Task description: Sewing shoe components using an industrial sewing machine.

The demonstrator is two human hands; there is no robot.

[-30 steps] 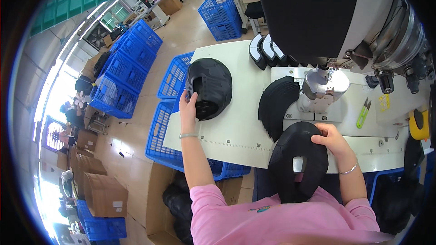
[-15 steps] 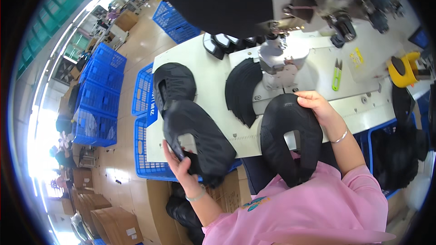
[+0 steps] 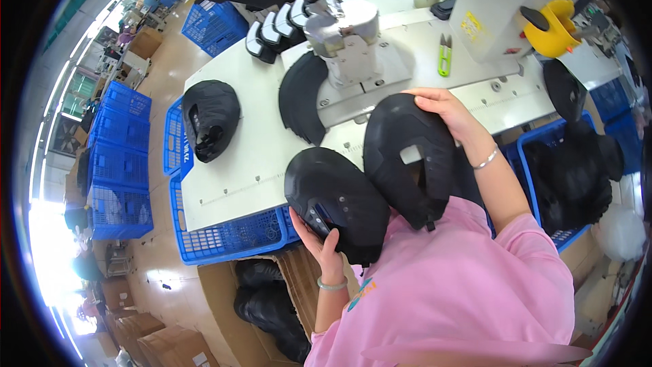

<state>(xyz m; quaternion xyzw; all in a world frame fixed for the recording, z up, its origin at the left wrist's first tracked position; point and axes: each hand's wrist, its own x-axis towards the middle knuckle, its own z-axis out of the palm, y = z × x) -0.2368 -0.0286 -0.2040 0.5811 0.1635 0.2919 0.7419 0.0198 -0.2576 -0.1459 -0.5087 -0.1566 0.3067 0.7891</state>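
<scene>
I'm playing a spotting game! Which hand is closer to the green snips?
The right hand. It holds a black shoe upper a little below the green snips in the picture; the left hand, holding another black upper, is farther down and left.

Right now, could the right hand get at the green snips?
Probably, but not empty-handed: the right hand holds a black shoe upper. The green snips lie just past it, with nothing visible standing between.

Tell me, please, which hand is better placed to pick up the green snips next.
Probably the right hand: it is nearer the snips than the left hand, though holding a black upper.
</scene>
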